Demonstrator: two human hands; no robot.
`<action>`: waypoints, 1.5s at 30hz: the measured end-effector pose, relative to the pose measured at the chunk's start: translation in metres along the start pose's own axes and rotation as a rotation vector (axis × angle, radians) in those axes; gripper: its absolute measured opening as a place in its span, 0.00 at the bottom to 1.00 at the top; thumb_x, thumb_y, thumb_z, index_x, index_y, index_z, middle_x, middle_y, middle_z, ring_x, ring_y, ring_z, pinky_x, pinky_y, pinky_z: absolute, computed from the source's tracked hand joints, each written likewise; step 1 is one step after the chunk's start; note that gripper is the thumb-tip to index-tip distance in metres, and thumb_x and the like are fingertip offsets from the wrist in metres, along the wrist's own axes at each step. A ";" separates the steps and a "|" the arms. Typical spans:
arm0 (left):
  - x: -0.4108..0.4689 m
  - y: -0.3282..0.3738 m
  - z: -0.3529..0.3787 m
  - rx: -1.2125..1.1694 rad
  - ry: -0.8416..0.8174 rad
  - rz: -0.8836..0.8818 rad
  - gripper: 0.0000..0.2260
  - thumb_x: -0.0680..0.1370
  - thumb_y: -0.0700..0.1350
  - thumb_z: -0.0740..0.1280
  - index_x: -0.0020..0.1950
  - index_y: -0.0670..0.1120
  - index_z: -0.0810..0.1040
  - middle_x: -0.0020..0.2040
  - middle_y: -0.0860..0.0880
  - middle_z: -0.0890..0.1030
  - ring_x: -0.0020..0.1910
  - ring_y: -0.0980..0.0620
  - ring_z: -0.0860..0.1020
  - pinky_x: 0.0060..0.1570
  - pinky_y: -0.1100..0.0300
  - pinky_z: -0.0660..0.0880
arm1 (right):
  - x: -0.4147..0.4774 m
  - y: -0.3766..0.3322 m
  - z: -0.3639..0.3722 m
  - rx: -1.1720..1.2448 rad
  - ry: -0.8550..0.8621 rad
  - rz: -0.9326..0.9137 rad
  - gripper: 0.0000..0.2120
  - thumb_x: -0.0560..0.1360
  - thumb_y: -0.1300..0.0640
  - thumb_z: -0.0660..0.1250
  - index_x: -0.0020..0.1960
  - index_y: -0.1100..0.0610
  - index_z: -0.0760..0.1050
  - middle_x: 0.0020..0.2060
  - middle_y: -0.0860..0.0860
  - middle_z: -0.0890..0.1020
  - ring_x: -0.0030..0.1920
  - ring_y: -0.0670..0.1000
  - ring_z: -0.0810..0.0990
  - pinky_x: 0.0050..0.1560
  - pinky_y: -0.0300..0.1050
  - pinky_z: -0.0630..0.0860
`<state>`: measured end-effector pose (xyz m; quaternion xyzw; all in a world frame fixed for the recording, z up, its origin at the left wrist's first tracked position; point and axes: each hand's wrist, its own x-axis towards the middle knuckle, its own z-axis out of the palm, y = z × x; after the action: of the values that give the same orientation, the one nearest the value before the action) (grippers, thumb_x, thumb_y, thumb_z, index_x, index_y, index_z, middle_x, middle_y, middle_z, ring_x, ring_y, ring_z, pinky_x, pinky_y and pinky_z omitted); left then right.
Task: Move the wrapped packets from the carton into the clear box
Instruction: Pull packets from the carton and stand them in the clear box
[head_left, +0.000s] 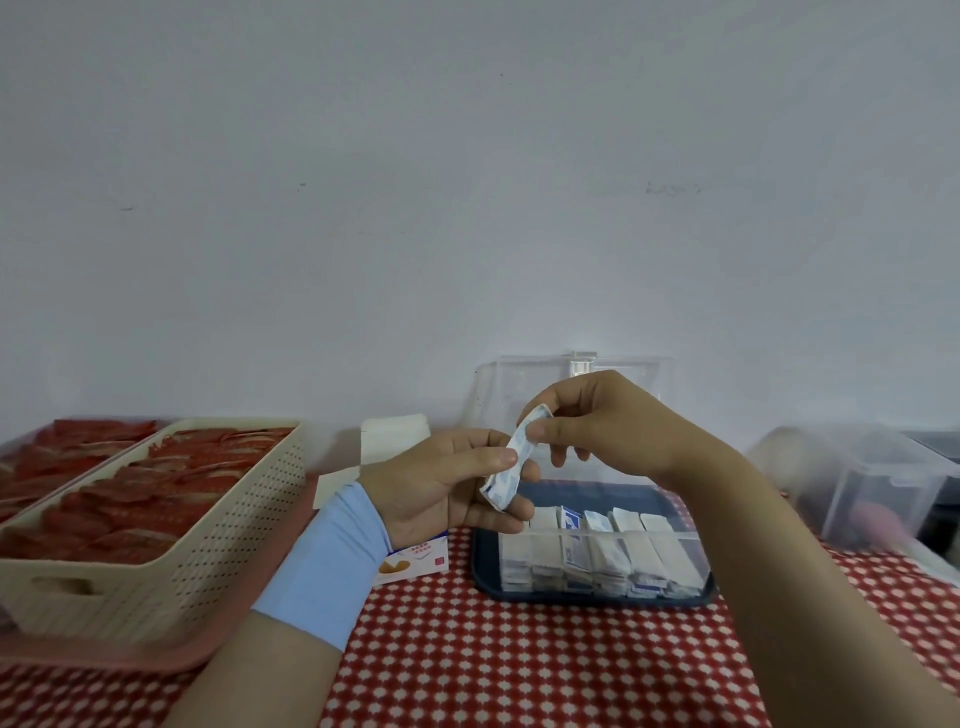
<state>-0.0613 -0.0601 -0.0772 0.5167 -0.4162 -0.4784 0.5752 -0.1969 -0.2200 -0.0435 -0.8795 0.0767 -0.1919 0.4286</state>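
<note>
Left hand (441, 486) and right hand (602, 421) are both holding one wrapped packet (503, 486) in the air, just above the near-left corner of the clear box (675, 534). Left thumb and curled fingers are pinching the packet's lower half; right thumb and forefinger are pinching its top end, the other right fingers hanging curled behind. The packet is white with blue print and is bending slightly between the two grips. The clear box is sitting on a dark blue tray (485, 571), its lid (524, 379) standing open at the back, with rows of packets (592, 540) already standing on edge inside. The carton (415, 564), white with an orange picture, is lying on the checked cloth (519, 665) under the left wrist, just left of the tray, with its flap (395, 439) sticking up behind the hand. A light blue sleeve (332, 556) is covering the left wrist. Far left, a beige basket (218, 551) holding red packs (156, 488) is resting on a pink tray (104, 657). Far right, another clear bin (872, 483) is showing blurred; contents cannot be told.
</note>
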 end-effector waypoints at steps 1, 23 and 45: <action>0.001 0.001 0.003 0.012 0.007 0.001 0.13 0.79 0.43 0.64 0.60 0.38 0.75 0.48 0.45 0.84 0.39 0.48 0.83 0.39 0.57 0.82 | -0.002 0.000 -0.003 0.004 -0.009 0.009 0.05 0.77 0.60 0.71 0.47 0.54 0.85 0.40 0.51 0.86 0.36 0.48 0.82 0.38 0.44 0.73; 0.041 -0.015 0.034 1.604 -0.098 -0.177 0.24 0.72 0.63 0.58 0.56 0.52 0.84 0.58 0.52 0.82 0.56 0.50 0.78 0.55 0.56 0.70 | 0.029 0.050 -0.005 -0.704 -0.409 0.340 0.05 0.76 0.54 0.71 0.41 0.50 0.81 0.41 0.55 0.86 0.31 0.48 0.78 0.43 0.41 0.76; 0.055 -0.031 0.043 1.711 -0.167 -0.191 0.15 0.78 0.62 0.59 0.55 0.58 0.79 0.65 0.49 0.73 0.62 0.48 0.66 0.67 0.48 0.62 | 0.019 0.054 -0.017 -0.854 -0.235 0.321 0.10 0.75 0.61 0.70 0.54 0.54 0.85 0.46 0.51 0.86 0.32 0.50 0.85 0.46 0.46 0.84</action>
<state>-0.0959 -0.1223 -0.1038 0.7680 -0.6290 -0.0834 -0.0867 -0.1845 -0.2719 -0.0713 -0.9700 0.2347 0.0262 0.0584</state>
